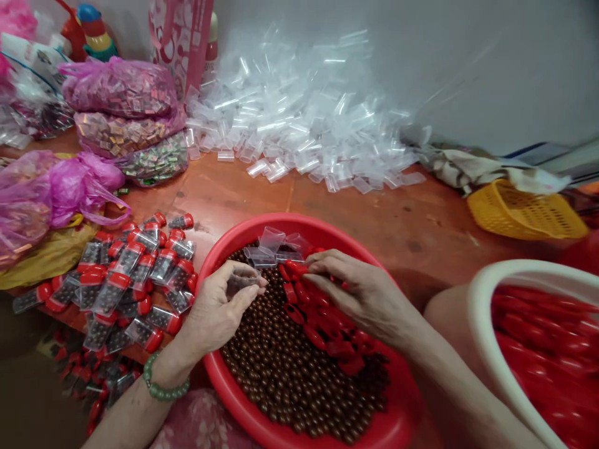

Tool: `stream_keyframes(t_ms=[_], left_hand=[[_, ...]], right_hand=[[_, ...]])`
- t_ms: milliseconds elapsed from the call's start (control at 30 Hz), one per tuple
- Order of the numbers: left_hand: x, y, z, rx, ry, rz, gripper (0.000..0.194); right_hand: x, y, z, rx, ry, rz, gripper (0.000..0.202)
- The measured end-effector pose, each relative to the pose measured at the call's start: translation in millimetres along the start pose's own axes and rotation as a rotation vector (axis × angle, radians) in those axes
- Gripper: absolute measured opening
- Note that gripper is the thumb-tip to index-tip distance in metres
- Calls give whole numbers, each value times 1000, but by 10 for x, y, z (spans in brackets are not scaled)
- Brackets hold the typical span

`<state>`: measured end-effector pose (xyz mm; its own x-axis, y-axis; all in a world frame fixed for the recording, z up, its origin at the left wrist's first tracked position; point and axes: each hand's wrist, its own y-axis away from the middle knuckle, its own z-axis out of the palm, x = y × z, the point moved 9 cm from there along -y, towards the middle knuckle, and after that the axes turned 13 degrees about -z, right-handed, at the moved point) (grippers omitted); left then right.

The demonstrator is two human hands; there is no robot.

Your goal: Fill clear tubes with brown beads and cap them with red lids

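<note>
My left hand, a green bead bracelet on its wrist, grips a clear plastic tube over the left side of a red basin. What the tube contains is hard to make out. My right hand closes its thumb and fingers on a red cap at the top of a heap of red caps. These caps lie on shiny brown balls that fill much of the basin. Several loose clear tubes rest on the balls near the far rim.
Capped tubes of dark balls are piled left. Bulging pink bags stand behind them. Against the wall spreads a large heap of clear tubes. A yellow basket and a white tub of red caps are right.
</note>
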<state>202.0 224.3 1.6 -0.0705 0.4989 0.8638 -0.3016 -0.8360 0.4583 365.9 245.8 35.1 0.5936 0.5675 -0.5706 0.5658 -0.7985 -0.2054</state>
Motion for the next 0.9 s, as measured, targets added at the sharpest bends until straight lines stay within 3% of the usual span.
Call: stream_keyframes(t_ms=[133,300,400,600,800,900], left_hand=[[-111,7,128,-138,39,-136,15],[-245,82,274,-267,165,-238,32],[-283,97,276,-244,188,-249,39],[-337,78,294,-241,198,-282,44],[-329,87,269,-236,276,-272,44],[-276,84,227,-220,407,-220,40]], right_hand=[[55,89,-50,301,-503,183,18],[113,133,63,609,-796,330,25],[76,138,128,608,-817,364,33],[57,212,230,484,-723,370,26],[104,309,39,671,-490,348,22],[-23,270,-50,656,-323,254,17]])
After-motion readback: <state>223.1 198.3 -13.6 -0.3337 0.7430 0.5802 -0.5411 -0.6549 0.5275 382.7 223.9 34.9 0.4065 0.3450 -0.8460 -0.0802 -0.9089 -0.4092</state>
